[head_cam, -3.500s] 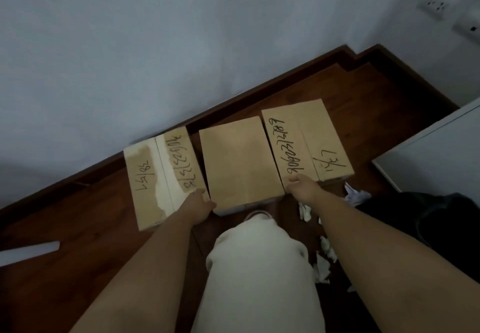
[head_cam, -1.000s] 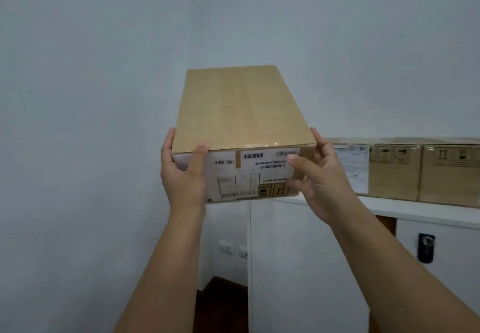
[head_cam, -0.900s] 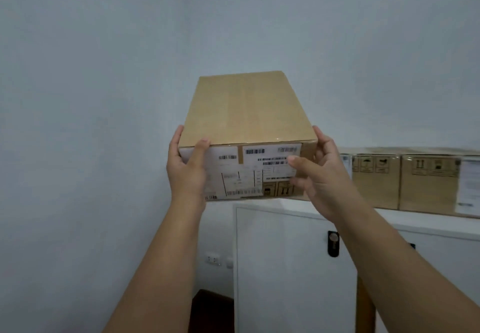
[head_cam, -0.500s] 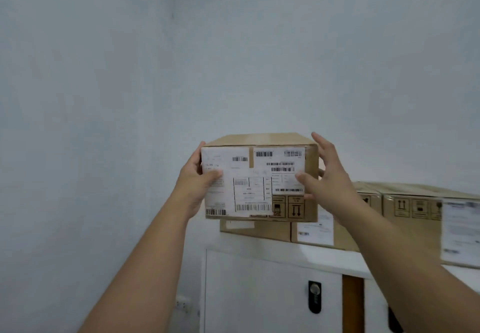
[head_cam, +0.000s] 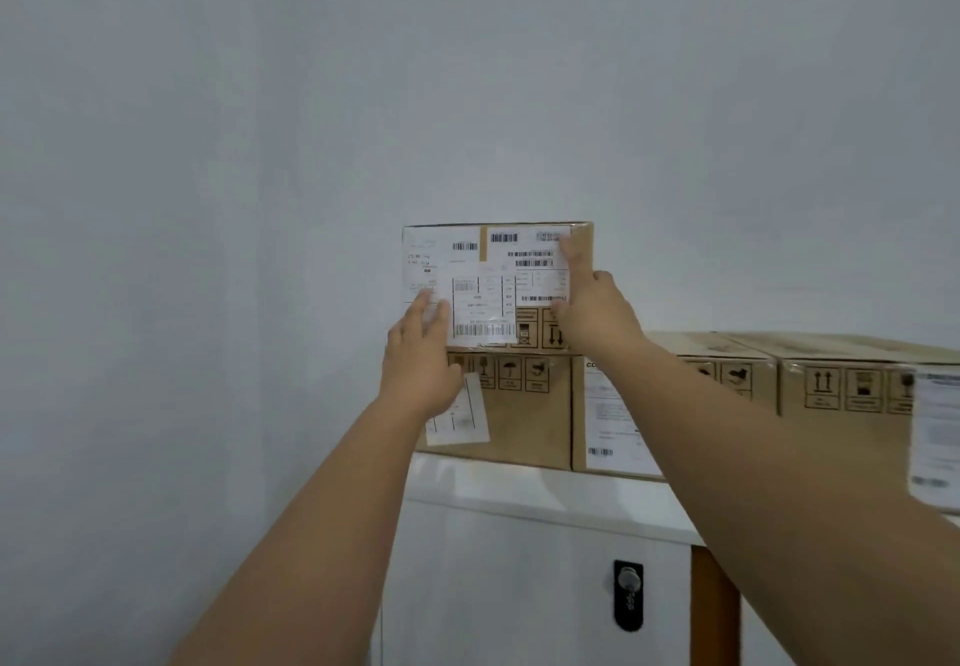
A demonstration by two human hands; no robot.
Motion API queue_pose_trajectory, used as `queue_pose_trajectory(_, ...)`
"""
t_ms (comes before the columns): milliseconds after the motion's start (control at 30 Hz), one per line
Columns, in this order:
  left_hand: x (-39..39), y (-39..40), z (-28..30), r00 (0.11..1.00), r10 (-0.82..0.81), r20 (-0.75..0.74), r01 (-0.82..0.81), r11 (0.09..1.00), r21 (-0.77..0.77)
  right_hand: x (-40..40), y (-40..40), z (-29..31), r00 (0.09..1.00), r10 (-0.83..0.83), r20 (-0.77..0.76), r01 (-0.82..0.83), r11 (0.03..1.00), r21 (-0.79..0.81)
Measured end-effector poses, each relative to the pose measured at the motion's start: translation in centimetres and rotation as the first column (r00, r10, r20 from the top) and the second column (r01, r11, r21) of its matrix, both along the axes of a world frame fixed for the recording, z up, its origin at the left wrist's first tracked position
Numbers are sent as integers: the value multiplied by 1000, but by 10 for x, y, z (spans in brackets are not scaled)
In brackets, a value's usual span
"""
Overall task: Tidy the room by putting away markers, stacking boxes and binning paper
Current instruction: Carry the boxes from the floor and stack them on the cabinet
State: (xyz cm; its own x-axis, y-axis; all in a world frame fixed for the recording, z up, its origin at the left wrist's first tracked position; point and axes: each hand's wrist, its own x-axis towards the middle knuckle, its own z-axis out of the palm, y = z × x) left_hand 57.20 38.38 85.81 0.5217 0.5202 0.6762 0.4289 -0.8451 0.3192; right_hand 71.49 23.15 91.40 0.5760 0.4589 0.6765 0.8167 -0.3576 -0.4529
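Observation:
A brown cardboard box [head_cam: 483, 270] with white barcode labels on its front sits on top of another cardboard box [head_cam: 524, 421], at the left end of a row on a white cabinet [head_cam: 545, 496]. My left hand [head_cam: 421, 359] lies flat against the lower left of the upper box's front, fingers pointing up. My right hand [head_cam: 592, 312] rests on the front right edge, with its index finger and thumb spread on the face. Neither hand wraps around the box.
More cardboard boxes [head_cam: 841, 385] stand in a row to the right along the cabinet top. The cabinet door has a black lock [head_cam: 628, 595]. Pale walls meet in a corner just left of the stack.
I lifted the box from the floor and set it on the leftmost box on the cabinet. My hands left its sides and now lie on its front face.

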Motion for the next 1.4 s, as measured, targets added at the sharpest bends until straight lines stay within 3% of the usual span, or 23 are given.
queue_pose_trajectory(133,17,22,-20,992,-9,-124,7,1000,-22,26,14,-35,1000,24,-2,-24,996,-82)
queue_pose_trajectory(333,30,43,-28,982,-51,-179,36,996,-87,42,24,-49,973,-214,81,227,951,-212)
queue_pose_trajectory(467,39,56,-26,977,7,-215,-16,999,-41,45,31,-58,969,-209,133,228,962,-152)
queue_pose_trajectory(733,43,67,-21,957,-47,-285,15,993,-113,48,42,-72,954,-222,202,244,965,-92)
queue_pose_trajectory(800,40,66,-18,982,-68,-177,48,992,-117,47,43,-75,948,-237,211,259,963,-81)
queue_pose_trajectory(867,34,67,-18,988,-76,138,97,983,-153,45,44,-74,937,-262,231,287,954,-82)
queue_pose_trajectory(933,32,70,-19,914,-24,404,171,927,-332,44,44,-73,928,-279,247,309,946,-95)
queue_pose_trajectory(967,33,72,-20,893,-15,451,228,876,-424,43,45,-73,928,-280,247,311,945,-98)
queue_pose_trajectory(1067,41,73,-26,888,-107,447,345,798,-494,45,46,-75,929,-275,246,308,945,-107)
queue_pose_trajectory(1233,44,73,-21,833,-45,551,406,726,-555,50,42,-79,940,-244,237,271,959,-85)
queue_pose_trajectory(1400,40,73,-15,892,-154,425,408,680,-609,53,44,-79,943,-239,233,271,956,-117)
